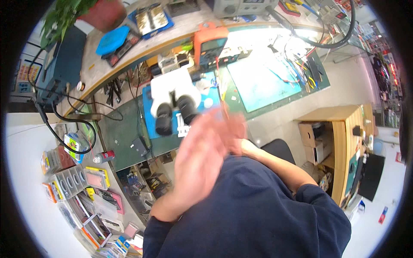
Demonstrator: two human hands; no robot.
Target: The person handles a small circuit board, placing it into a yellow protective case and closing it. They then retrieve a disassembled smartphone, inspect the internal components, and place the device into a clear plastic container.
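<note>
At frame centre I see my left hand (pixel 200 148), blurred, fingers spread wide, palm against my right hand (pixel 234 133), which seems open too and holds nothing. Just beyond them stands the white stereo microscope (pixel 174 99); farther up, an orange multimeter (pixel 209 43).

A strong lamp is glaring off the far edge of my bench (pixel 275 38), washing out the mat there. My raised hands (pixel 206 146) are smearing with motion blur. The fisheye is bending the bench edges, and black vignetting is closing off every corner.
</note>
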